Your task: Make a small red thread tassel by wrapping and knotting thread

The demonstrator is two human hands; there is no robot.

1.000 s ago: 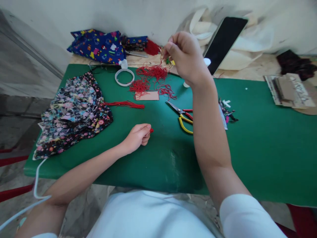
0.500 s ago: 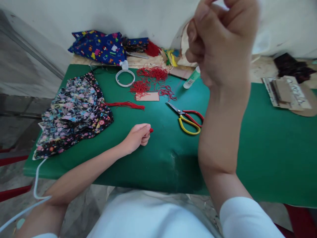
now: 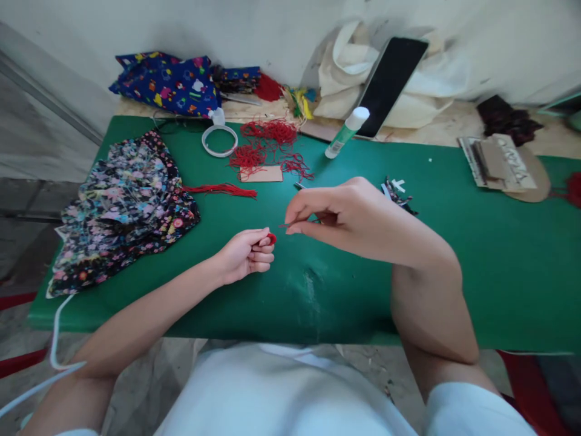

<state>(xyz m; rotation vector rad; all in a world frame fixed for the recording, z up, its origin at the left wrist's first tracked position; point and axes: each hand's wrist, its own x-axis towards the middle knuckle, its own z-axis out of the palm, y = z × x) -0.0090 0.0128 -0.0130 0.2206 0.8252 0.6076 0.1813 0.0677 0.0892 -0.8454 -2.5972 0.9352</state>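
Nearly Meeting

Green table [image 3: 290, 315]: lies beneath.
Right hand [image 3: 347, 218]: thumb and fingertips pinch narrowly.
Left hand [image 3: 245, 255]: fingers curl tightly.
Red piece [image 3: 272, 238]: held there, juts out beside the thumb.
Thin strand [image 3: 283, 226]: in the right pinch, its end points toward the red piece.

Surface [image 3: 290, 315]: smooth green covering, plastic-like, with a soft sheen and a creased, scuffed patch. Floral cloth [image 3: 127, 206]: matt, printed, gathered in folds. Blue bundle [image 3: 167, 85]: dull printed cloth. Thread [image 3: 272, 130]: matt, fibrous red strands. Card [image 3: 265, 174]: matt, paper-like. Glue stick [image 3: 347, 134]: smooth plastic. Phone [image 3: 394, 85]: glossy dark face. Scissors tip [image 3: 300, 186]: metal. Ledge [image 3: 454, 133]: bare wood.
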